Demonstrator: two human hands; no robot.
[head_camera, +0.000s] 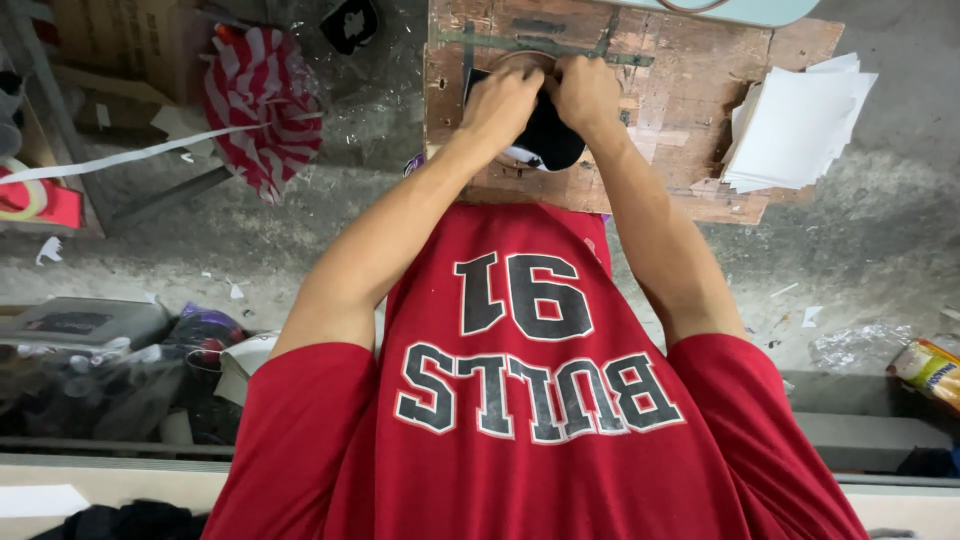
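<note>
Two hands on one black fabric piece (548, 135), on the worn wooden board (690, 80) at 12 o'clock. Left hand (503, 100) is clenched on its top-left edge; right hand (585, 92) pinches the top-right edge. Hands almost touch. Fabric hangs toward 6 from both grips, a white strip at its lower edge; both hands equally near.

Left to right:
- 9 o'clock: red block with yellow tape roll (25, 195)
- 10–11: red-and-white striped bag (262, 100), white strap across it
- 1–2: stack of white sheets (795, 125) overhanging the board's right edge
- 4: yellow printed packet (930, 370) on the floor
</note>
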